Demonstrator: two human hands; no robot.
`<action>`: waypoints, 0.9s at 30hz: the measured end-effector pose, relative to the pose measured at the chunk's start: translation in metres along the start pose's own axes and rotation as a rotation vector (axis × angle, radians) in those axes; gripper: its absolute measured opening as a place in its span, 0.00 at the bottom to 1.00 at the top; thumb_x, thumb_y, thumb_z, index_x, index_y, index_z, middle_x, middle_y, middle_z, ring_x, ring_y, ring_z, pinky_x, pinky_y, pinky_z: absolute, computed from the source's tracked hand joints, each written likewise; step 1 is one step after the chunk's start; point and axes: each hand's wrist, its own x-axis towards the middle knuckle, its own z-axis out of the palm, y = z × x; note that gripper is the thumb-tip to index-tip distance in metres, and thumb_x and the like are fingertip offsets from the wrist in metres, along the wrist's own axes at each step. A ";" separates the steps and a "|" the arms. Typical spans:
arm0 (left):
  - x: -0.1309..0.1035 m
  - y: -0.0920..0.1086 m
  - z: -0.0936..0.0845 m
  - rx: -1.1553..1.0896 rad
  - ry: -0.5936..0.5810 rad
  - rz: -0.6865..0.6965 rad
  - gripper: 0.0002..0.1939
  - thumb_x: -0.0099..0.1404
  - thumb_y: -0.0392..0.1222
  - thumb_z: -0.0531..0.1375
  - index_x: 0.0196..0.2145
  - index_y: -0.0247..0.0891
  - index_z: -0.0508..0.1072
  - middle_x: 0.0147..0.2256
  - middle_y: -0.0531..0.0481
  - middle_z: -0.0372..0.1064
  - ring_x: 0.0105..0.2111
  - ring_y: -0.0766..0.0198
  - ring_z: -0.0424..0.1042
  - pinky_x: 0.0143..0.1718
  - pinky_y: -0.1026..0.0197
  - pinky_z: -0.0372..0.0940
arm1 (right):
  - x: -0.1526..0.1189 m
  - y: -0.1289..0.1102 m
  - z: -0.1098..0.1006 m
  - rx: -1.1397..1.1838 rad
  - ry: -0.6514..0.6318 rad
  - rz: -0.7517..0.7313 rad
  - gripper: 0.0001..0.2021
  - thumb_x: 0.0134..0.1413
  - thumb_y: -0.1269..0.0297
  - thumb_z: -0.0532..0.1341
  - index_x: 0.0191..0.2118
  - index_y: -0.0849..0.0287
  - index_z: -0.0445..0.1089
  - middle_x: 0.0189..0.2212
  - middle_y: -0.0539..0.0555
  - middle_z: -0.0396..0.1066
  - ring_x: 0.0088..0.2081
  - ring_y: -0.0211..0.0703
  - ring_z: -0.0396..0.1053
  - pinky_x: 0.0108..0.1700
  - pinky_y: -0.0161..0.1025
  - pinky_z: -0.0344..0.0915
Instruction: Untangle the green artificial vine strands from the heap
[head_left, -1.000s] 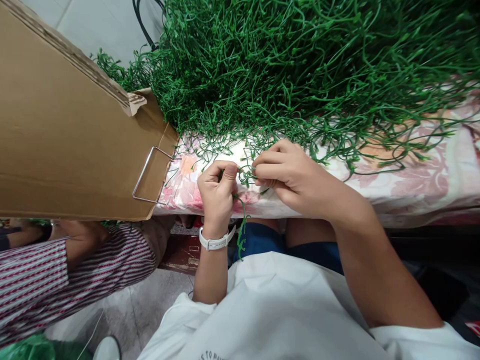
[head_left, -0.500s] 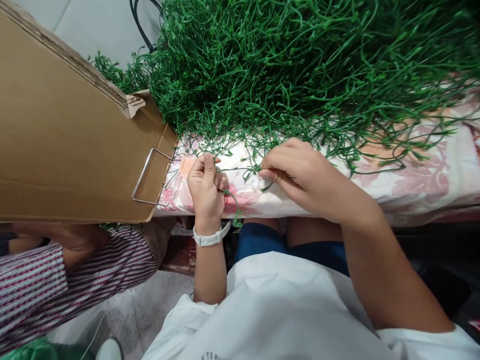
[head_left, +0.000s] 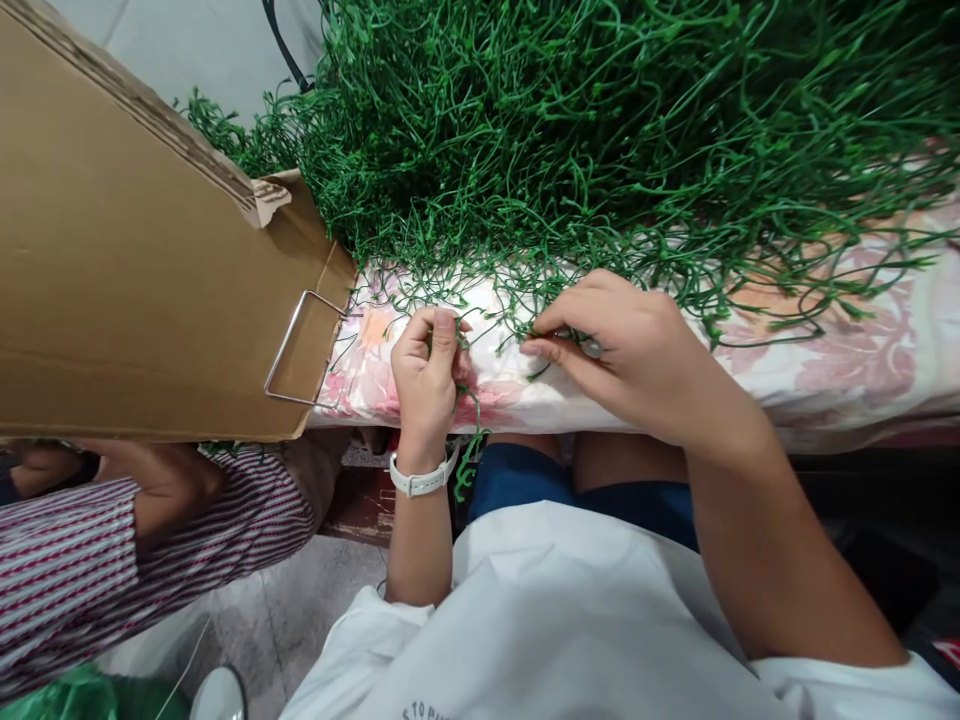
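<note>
My left hand, with a white watch on its wrist, is closed around a thin green artificial plant stem. Part of that stem dangles below the fist, over the table edge. To its right, my right hand pinches at green plastic sprigs lying on the floral cloth; its fingertips partly hide what they grip. Just beyond both hands rises a large tangled heap of green plastic stems.
A big cardboard panel stands at the left, with a bent metal wire clip on its lower corner. Behind it a co-worker's striped sleeve and arm show. A green bag lies on the floor at lower left.
My left hand has shifted slightly right, nearer my right hand, and more green stem now hangs below it. My right hand has moved a little to the right, still pinching.
</note>
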 end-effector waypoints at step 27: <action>-0.012 0.004 -0.004 0.297 -0.281 0.239 0.09 0.67 0.47 0.68 0.40 0.41 0.82 0.21 0.56 0.63 0.19 0.73 0.58 0.21 0.68 0.55 | 0.001 -0.004 -0.004 0.148 0.036 -0.035 0.07 0.65 0.68 0.59 0.34 0.55 0.71 0.31 0.52 0.76 0.34 0.44 0.70 0.39 0.42 0.64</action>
